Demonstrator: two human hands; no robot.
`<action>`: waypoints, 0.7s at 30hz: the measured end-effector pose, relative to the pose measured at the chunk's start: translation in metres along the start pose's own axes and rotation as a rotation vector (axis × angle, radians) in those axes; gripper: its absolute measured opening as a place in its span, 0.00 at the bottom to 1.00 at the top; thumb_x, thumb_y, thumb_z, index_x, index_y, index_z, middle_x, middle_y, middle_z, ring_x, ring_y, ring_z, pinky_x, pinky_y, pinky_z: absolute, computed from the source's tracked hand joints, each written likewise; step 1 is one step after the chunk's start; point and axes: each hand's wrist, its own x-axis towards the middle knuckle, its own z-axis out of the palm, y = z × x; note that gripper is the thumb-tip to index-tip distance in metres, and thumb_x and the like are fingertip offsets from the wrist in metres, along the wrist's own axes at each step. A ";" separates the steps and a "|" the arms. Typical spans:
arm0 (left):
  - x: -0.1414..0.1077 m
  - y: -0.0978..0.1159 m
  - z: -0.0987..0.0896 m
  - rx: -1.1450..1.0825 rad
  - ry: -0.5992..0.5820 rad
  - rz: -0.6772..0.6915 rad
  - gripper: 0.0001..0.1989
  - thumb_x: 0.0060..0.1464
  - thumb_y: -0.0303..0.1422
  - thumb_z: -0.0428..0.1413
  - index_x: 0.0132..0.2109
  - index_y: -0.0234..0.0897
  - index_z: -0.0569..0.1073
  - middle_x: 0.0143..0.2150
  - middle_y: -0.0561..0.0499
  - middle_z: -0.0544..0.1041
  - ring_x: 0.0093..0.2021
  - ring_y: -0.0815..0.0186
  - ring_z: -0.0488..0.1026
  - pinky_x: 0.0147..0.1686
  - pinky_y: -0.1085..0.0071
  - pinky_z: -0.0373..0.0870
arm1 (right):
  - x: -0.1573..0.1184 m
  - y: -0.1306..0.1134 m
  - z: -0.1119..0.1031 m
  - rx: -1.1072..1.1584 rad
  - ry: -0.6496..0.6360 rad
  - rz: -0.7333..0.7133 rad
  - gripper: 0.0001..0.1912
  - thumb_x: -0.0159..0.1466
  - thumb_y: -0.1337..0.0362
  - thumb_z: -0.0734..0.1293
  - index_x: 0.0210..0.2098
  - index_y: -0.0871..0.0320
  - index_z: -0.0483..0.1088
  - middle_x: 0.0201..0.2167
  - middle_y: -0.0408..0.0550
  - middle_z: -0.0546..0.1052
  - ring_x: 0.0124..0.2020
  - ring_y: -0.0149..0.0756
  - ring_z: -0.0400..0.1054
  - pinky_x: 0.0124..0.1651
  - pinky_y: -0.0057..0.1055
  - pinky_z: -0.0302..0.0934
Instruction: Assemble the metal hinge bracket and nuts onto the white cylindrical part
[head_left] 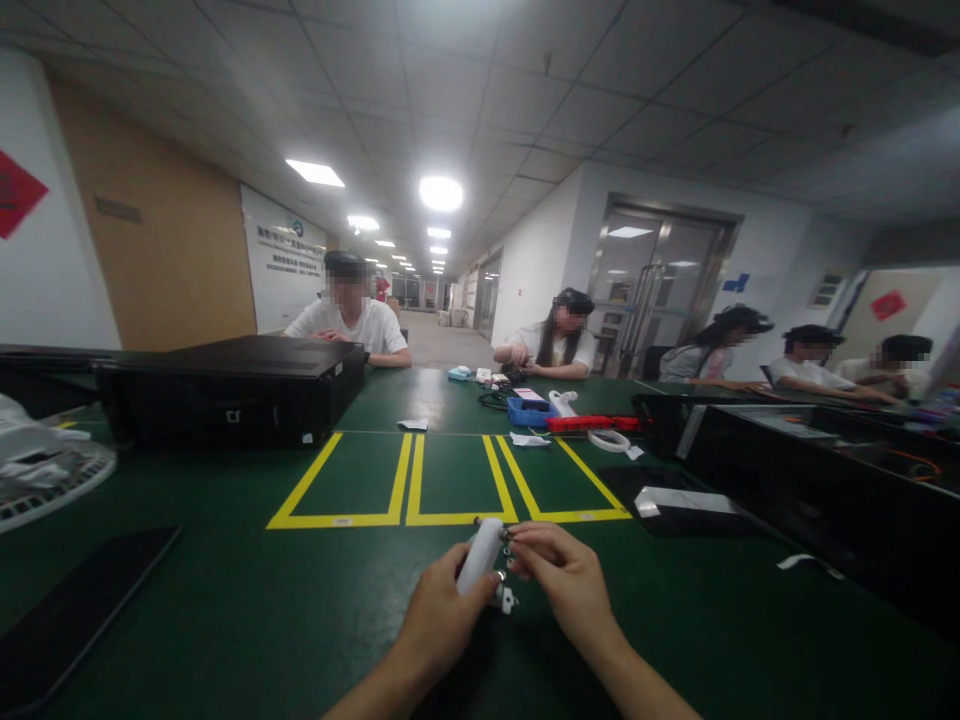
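In the head view my left hand (441, 608) is wrapped round a white rounded, tube-like device (481, 556), held tilted above the green table. Small white and metallic bits (508, 600) show at the device's lower right side; their exact kind is unclear. My right hand (564, 582) pinches at the device's right edge, thumb and fingertips together. Something small and dark lies between or beside those fingertips, too small to name. My left thumb presses close to the same spot.
Yellow tape rectangles (337, 521) mark the green table ahead. Black cases stand left (225, 400) and right (817, 500). A dark flat panel (82, 610) lies at left. Beyond are a blue bin (528, 412), a red tool (592, 424) and a white tape ring (609, 441). Several people sit around.
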 end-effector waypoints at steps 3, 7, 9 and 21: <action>0.000 0.000 0.000 0.009 -0.002 -0.007 0.18 0.49 0.37 0.54 0.45 0.31 0.73 0.35 0.47 0.78 0.36 0.60 0.72 0.34 0.70 0.65 | 0.000 0.001 0.001 -0.021 0.004 0.005 0.19 0.50 0.51 0.74 0.32 0.59 0.76 0.34 0.50 0.75 0.23 0.36 0.70 0.25 0.29 0.68; 0.000 -0.001 0.001 0.010 0.005 -0.027 0.18 0.49 0.37 0.53 0.44 0.31 0.72 0.34 0.46 0.77 0.34 0.61 0.72 0.32 0.71 0.64 | -0.001 -0.003 -0.002 -0.152 -0.053 -0.142 0.12 0.57 0.53 0.70 0.33 0.55 0.78 0.36 0.50 0.75 0.32 0.39 0.71 0.32 0.30 0.70; 0.000 0.000 0.001 0.017 0.003 -0.033 0.18 0.49 0.38 0.53 0.44 0.31 0.72 0.35 0.46 0.77 0.35 0.60 0.72 0.32 0.71 0.63 | -0.002 -0.003 -0.003 -0.218 -0.062 -0.198 0.11 0.60 0.55 0.68 0.34 0.54 0.78 0.36 0.50 0.75 0.37 0.41 0.70 0.35 0.30 0.69; 0.006 -0.006 0.001 -0.170 0.040 -0.153 0.22 0.47 0.45 0.49 0.43 0.31 0.68 0.28 0.51 0.72 0.19 0.69 0.66 0.17 0.73 0.62 | 0.007 -0.023 -0.013 -0.660 -0.202 -0.036 0.14 0.57 0.64 0.67 0.43 0.57 0.74 0.36 0.47 0.74 0.28 0.35 0.66 0.32 0.29 0.60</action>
